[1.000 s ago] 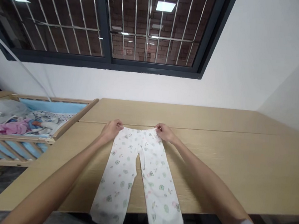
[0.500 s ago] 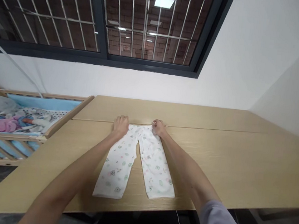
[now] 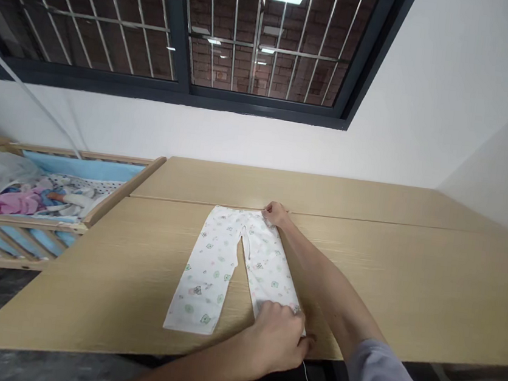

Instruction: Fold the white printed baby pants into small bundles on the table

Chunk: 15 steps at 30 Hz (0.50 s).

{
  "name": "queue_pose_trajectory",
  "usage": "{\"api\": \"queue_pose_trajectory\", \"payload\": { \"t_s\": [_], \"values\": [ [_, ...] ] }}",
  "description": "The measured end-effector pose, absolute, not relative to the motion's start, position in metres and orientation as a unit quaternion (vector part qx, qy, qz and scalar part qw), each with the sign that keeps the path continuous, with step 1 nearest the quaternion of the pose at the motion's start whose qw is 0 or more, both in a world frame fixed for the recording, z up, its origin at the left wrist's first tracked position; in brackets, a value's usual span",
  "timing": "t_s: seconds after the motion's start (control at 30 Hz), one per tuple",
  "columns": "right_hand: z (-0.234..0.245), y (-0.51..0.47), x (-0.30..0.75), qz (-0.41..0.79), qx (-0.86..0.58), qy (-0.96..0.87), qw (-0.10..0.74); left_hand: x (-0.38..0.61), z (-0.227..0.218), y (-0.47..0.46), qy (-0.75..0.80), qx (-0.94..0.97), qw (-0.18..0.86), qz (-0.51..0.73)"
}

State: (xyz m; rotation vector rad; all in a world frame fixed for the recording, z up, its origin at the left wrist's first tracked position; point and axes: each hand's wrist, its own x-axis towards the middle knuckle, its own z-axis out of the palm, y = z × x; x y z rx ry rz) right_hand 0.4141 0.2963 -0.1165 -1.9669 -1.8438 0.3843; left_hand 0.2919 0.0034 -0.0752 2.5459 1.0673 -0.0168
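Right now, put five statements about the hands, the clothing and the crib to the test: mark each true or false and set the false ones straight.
1. The bare right hand is at the waistband of the white, green-printed fabric trousers. True.
2. The bare left hand is at the waistband too. False: it is over the lower part of the trouser leg at picture right.
3. The slatted wooden crib with blue lining stands left of the pale wood-grain table. True.
4. The crumpled pink cloth lies on the table. False: it lies in the crib.
5. The trouser legs lie apart, with tabletop showing between them. True.
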Motion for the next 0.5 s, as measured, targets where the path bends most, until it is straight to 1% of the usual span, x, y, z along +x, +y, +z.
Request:
{"api": "queue_pose_trajectory", "payload": {
  "t_s": [0.1,0.2,0.27,0.37,0.5],
  "values": [
    [-0.112,0.295,0.412,0.135,-0.703,-0.667,0.208,0.296,-0.081,0.006,0.392,0.9,0.191,0.001],
    [-0.105,0.294,0.411,0.142,-0.696,-0.673,0.206,0.291,-0.077,0.006,0.415,0.886,0.205,0.027],
    [-0.098,0.294,0.41,0.149,-0.692,-0.676,0.206,0.283,-0.071,0.003,0.439,0.866,0.227,0.071],
    [-0.081,0.296,0.403,0.16,-0.686,-0.679,0.206,0.261,-0.061,-0.004,0.48,0.818,0.269,0.168],
    [-0.057,0.301,0.377,0.171,-0.668,-0.693,0.212,0.215,-0.054,-0.018,0.533,0.72,0.345,0.28]
  ]
}}
